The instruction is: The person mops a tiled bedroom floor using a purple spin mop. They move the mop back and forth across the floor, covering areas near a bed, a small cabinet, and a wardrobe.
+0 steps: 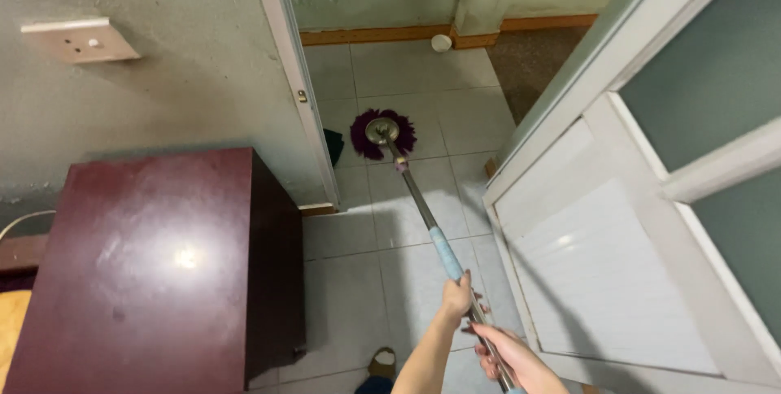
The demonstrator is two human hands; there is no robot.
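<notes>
A mop with a round purple head [382, 134] rests on the pale tiled floor [358, 280] in a doorway. Its metal handle [416, 199] with a light blue grip runs back toward me. My left hand [456, 298] is closed around the handle just below the blue grip. My right hand [506, 353] grips the handle lower down, closer to my body. My foot [381, 361] shows at the bottom edge.
A dark red cabinet [154, 264] stands at the left against the wall. An open white door [634, 223] with frosted panes fills the right. The white door frame [297, 85] rises at the centre. A small white round object [441, 43] lies by the far baseboard.
</notes>
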